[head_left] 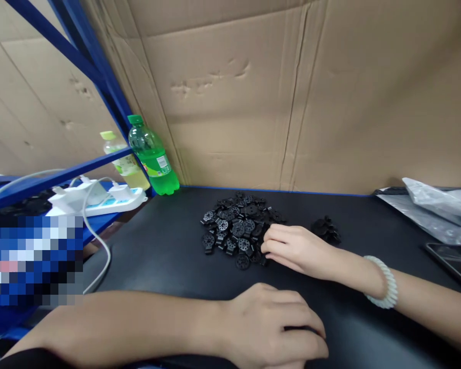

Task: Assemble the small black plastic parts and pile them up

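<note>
1 left hand (272, 328), 1 right hand (297, 248), 1 bracelet (388, 284), 1 big pile of blk parts (238, 229) w/ approx 20+ pcs, can't get exact ct bc overlap, 1 small pile (325, 228), ct unclear, 1 green bottle (157, 166) + 1 yellowish bottle (126, 166), 1 pwr strip (119, 202), 1 phone-ish slab (455, 261) imo

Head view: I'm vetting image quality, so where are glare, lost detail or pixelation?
Head view throughout: pale sheen on the black tabletop; bright highlights on the plastic at right; little detail in the small dark cluster beyond the right hand; mosaic squares at left.
</note>
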